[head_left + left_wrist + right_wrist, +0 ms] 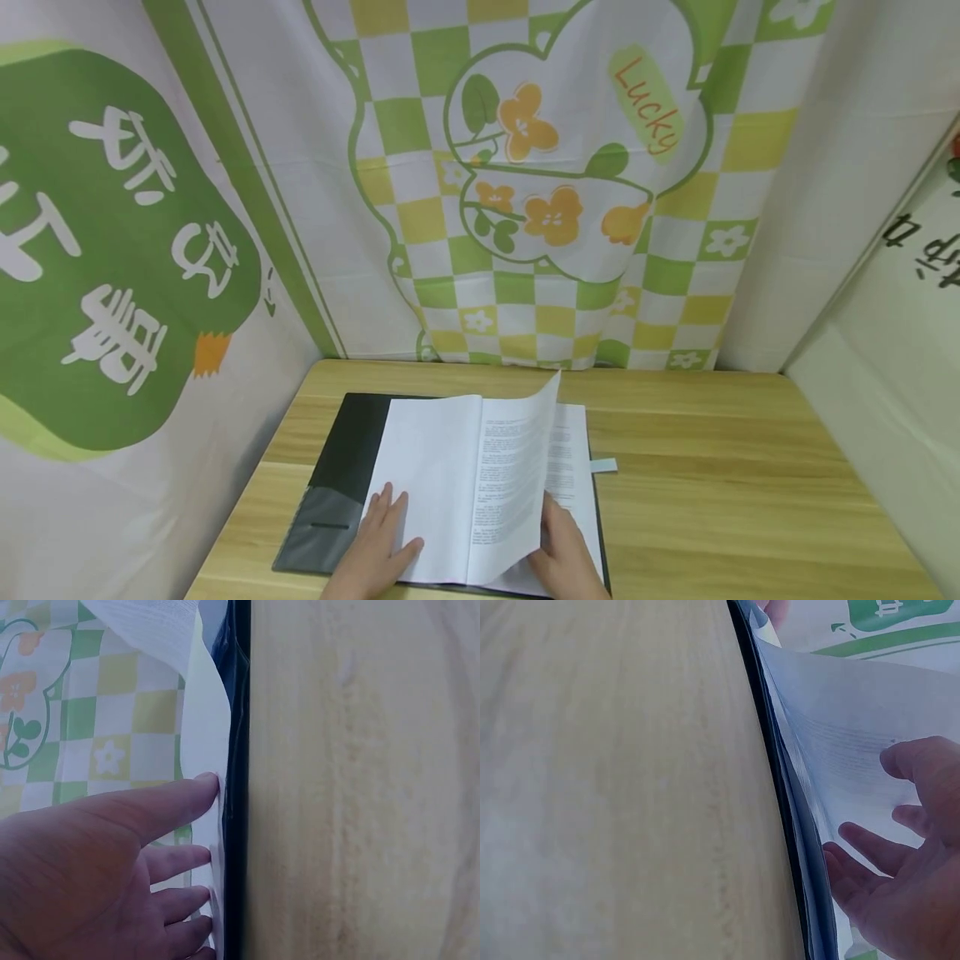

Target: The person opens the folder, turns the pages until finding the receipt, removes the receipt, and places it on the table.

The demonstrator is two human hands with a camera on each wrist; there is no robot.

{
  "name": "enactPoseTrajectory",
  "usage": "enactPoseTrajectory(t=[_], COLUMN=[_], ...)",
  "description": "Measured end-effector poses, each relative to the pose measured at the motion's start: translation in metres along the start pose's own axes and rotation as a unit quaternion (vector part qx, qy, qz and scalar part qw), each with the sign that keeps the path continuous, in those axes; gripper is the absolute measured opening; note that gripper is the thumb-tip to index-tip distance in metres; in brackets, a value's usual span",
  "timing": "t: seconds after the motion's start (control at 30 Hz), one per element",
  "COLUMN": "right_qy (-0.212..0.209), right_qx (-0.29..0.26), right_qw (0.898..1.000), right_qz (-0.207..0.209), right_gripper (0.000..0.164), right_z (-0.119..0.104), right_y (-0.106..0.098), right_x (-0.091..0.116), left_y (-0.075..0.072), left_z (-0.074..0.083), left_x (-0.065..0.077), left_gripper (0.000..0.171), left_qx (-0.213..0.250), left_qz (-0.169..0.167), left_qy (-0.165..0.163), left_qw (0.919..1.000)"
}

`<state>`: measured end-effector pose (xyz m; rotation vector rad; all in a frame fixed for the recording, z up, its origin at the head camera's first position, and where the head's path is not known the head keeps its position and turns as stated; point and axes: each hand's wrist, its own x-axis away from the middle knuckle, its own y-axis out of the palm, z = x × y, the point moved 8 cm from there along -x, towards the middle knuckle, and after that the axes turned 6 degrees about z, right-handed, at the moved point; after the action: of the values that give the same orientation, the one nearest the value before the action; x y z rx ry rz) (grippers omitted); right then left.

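Observation:
A dark folder (327, 525) lies spread on the table, with a stack of white printed sheets inside. One printed page (510, 492) stands lifted and curved, its right edge raised off the sheets (572, 458) below. My left hand (381, 546) rests flat on the blank left page (431, 467), fingers spread; its thumb (176, 802) lies near the lower paper edge in the left wrist view. My right hand (564, 554) is at the lower right edge of the raised page. In the right wrist view its fingers (877, 847) are extended, loosely bent, against that page.
The wooden table (720, 483) extends right of the folder. A pale blue tab (603, 466) sticks out from the folder's right side. Patterned cloth (517, 308) hangs behind the table, and more printed cloth (225, 433) borders the left.

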<state>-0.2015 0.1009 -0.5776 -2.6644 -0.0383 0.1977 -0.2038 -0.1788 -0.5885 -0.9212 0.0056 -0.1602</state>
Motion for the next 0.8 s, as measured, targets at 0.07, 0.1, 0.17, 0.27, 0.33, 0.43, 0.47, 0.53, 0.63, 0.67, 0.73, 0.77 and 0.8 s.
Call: enactPoseTrajectory(t=[0.07,0.1,0.17,0.27,0.33,0.43,0.47,0.53,0.63,0.67,0.73,0.77,0.8], right_qy=[-0.019,-0.03,-0.056,-0.087,-0.094,-0.095,-0.093,-0.083,-0.079,-0.076,-0.075,-0.078,-0.078], right_qx=[0.001,0.006,0.039,0.085,0.096,0.096,0.097,0.098,0.1,0.099,0.1,0.103,0.104], right_qw=[1.0,1.0,0.998,0.992,0.991,0.991,0.991,0.992,0.992,0.992,0.992,0.992,0.991], right_qz=[-0.005,-0.006,0.002,0.018,0.023,0.019,0.017,0.011,0.006,0.004,0.0,0.0,-0.001], right_gripper=[0.054,0.057,0.064,0.066,0.066,0.064,0.064,0.063,0.061,0.061,0.06,0.06,0.06], right_z=[-0.003,-0.005,-0.01,-0.015,-0.017,-0.018,-0.017,-0.016,-0.016,-0.015,-0.015,-0.015,-0.014], right_y=[0.005,0.007,0.009,0.011,0.012,0.013,0.013,0.013,0.013,0.013,0.014,0.014,0.015], right_x=[0.0,0.0,0.003,0.008,0.01,0.012,0.012,0.012,0.012,0.012,0.013,0.013,0.012], left_y=[-0.001,-0.002,-0.004,-0.016,-0.031,-0.053,-0.057,-0.059,-0.054,-0.051,-0.044,-0.039,-0.034], left_z=[0.0,0.001,0.004,0.019,0.036,0.072,0.085,0.109,0.135,0.14,0.145,0.147,0.148], left_x=[0.002,0.003,0.004,0.004,0.007,0.018,0.022,0.028,0.029,0.028,0.026,0.024,0.022], left_gripper=[0.078,0.077,0.073,0.059,0.044,0.035,0.039,0.048,0.059,0.06,0.059,0.057,0.056], left_qx=[-0.001,-0.002,-0.008,-0.017,-0.004,0.038,0.047,0.045,-0.003,-0.025,-0.066,-0.082,-0.097], left_qz=[0.0,0.003,0.018,0.101,0.198,0.332,0.353,0.368,0.351,0.34,0.319,0.304,0.285], left_qy=[-0.007,-0.01,-0.01,0.018,0.062,0.165,0.195,0.237,0.277,0.283,0.3,0.31,0.315], left_qw=[1.0,0.9999,0.9998,0.9946,0.9782,0.9279,0.9138,0.898,0.8944,0.8963,0.8965,0.8972,0.8999])
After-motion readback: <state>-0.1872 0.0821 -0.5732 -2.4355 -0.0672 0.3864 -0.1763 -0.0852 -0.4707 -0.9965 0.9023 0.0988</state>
